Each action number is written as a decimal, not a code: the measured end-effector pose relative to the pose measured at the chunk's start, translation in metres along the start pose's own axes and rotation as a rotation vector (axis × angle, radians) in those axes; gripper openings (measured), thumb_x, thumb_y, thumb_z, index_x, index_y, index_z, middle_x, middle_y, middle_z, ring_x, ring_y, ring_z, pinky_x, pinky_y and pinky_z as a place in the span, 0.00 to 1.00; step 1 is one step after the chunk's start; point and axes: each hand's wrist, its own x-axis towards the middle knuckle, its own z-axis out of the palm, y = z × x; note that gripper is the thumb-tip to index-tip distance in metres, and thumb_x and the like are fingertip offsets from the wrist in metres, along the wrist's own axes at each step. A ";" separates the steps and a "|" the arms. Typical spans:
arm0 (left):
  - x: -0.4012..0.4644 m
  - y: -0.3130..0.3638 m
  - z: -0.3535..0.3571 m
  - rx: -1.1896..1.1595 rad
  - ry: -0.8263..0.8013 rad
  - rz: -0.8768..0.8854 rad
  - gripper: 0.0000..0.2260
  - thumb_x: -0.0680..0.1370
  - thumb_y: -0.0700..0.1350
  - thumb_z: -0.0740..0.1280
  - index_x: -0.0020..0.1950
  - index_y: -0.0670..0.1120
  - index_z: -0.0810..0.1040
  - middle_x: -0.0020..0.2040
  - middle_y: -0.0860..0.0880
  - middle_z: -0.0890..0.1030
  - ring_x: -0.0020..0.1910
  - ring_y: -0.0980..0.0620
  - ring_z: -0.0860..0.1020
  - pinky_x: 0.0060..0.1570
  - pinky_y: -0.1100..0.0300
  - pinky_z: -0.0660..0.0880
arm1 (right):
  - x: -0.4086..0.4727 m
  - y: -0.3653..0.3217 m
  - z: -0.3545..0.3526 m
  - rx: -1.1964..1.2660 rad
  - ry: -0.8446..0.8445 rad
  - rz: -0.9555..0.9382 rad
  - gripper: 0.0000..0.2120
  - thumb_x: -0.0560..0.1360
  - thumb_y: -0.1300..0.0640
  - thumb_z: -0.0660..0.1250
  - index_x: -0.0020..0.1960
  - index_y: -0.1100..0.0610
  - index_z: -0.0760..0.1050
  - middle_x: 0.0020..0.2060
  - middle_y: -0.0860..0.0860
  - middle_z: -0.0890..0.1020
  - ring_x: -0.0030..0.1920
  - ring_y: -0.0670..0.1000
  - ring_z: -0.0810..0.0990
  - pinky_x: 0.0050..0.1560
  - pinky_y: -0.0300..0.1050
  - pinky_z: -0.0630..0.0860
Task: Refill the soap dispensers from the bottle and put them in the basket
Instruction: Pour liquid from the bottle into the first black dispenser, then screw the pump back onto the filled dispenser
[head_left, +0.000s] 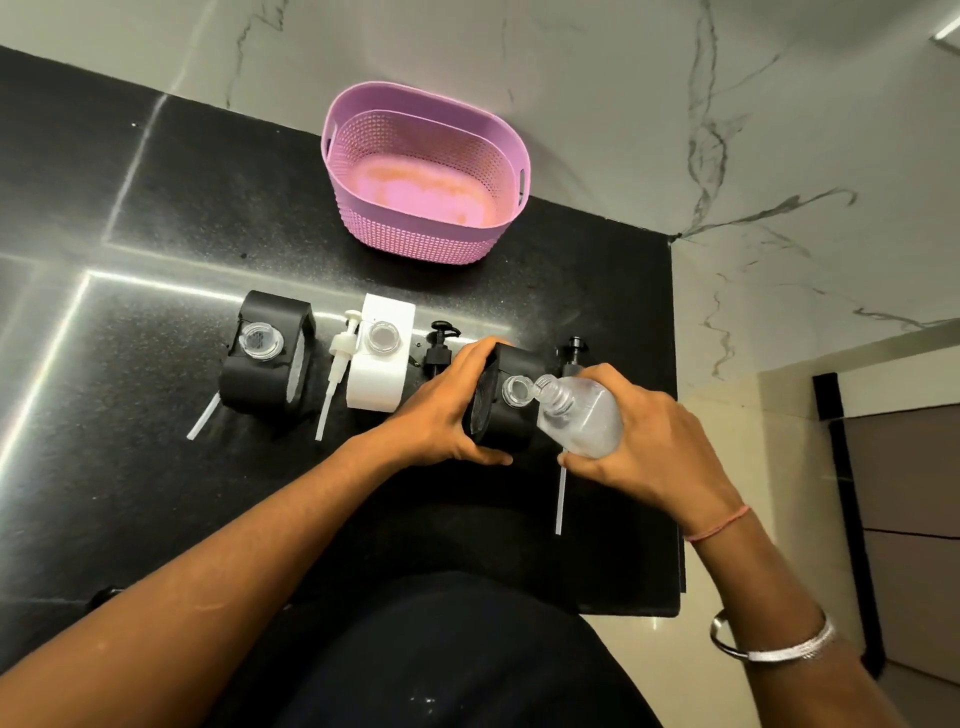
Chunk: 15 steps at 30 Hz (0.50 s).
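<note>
Counter edge (675, 415) crowds right hand (649, 447) (bottle (582, 415) tilted).

Your single head-worn wide-angle view looks steeply down and forward from above your own chest, close over the near edge of the black tabletop (156, 322), with your forearms entering from the bottom and the marble wall (675, 104) curving across the top.

**Bottle tipped over the right-hand dispenser**

The left hand (447, 410) grips a black dispenser (501, 415) while the right hand (639, 441) tilts the clear bottle (582, 415), mouth at the dispenser's open neck. Beside them stand a white dispenser (379, 364) and another black one (265, 358) (both uncapped). The pink basket (426, 228) sits behind on the black counter (156, 208).
</note>
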 end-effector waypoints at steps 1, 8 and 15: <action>0.000 0.000 -0.001 0.000 -0.004 -0.007 0.56 0.63 0.52 0.88 0.80 0.64 0.55 0.73 0.63 0.66 0.71 0.53 0.74 0.69 0.43 0.77 | -0.002 0.000 0.003 0.032 0.028 0.028 0.35 0.62 0.36 0.80 0.64 0.38 0.68 0.45 0.40 0.79 0.45 0.53 0.82 0.43 0.51 0.80; -0.002 0.005 -0.003 0.035 -0.013 -0.026 0.55 0.63 0.51 0.88 0.81 0.60 0.56 0.72 0.62 0.67 0.71 0.55 0.73 0.71 0.47 0.75 | -0.013 -0.002 0.023 0.591 0.501 0.181 0.34 0.63 0.50 0.87 0.63 0.46 0.73 0.53 0.36 0.80 0.51 0.34 0.79 0.47 0.25 0.73; -0.003 0.007 -0.003 0.053 -0.020 -0.039 0.54 0.63 0.54 0.87 0.80 0.62 0.57 0.72 0.65 0.68 0.72 0.56 0.73 0.73 0.44 0.74 | -0.009 0.002 0.052 0.799 0.835 0.275 0.34 0.65 0.57 0.86 0.65 0.52 0.72 0.57 0.41 0.79 0.58 0.41 0.79 0.57 0.32 0.76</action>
